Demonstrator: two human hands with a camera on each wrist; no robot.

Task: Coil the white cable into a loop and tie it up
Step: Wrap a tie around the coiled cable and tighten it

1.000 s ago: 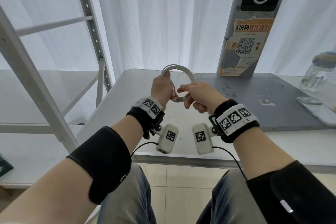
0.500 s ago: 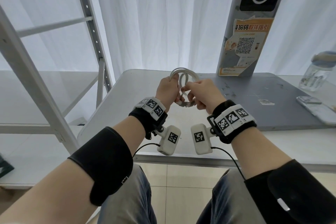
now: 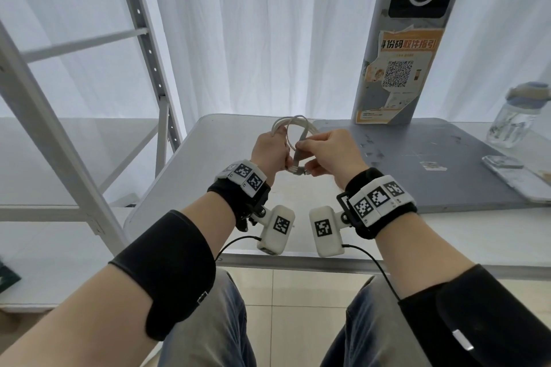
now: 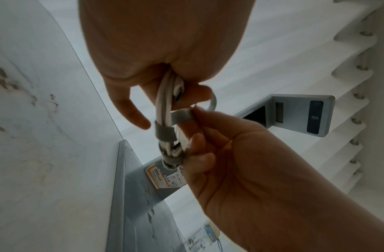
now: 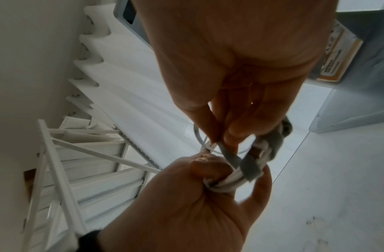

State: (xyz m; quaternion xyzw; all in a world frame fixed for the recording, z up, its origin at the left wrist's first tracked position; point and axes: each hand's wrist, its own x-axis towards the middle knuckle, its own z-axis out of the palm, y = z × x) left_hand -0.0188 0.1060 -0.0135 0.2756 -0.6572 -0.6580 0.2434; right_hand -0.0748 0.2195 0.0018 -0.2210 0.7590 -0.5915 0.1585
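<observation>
The white cable (image 3: pixel 293 125) is coiled into a small loop held up above the table (image 3: pixel 190 176). My left hand (image 3: pixel 269 152) grips the bundled strands (image 4: pixel 164 100) at the loop's left side. A grey strap (image 4: pixel 181 116) is wound round the bundle (image 5: pixel 250 168). My right hand (image 3: pixel 331 152) pinches the strap's free end between thumb and forefinger (image 5: pixel 224 145). The strap crosses the middle of the loop (image 3: pixel 299 147). The cable's metal plugs (image 3: pixel 301 171) stick out below the hands.
A grey mat (image 3: pixel 417 164) covers the table's right part. A grey post with an orange QR notice (image 3: pixel 396 74) stands at the back. A clear bottle (image 3: pixel 515 119) and a phone (image 3: pixel 512 173) lie at the far right. White shelving (image 3: pixel 74 128) stands at the left.
Both hands have shifted slightly right and closer together. The right hand has brought the grey strap up across the loop, where a second ago it held low near the plugs.
</observation>
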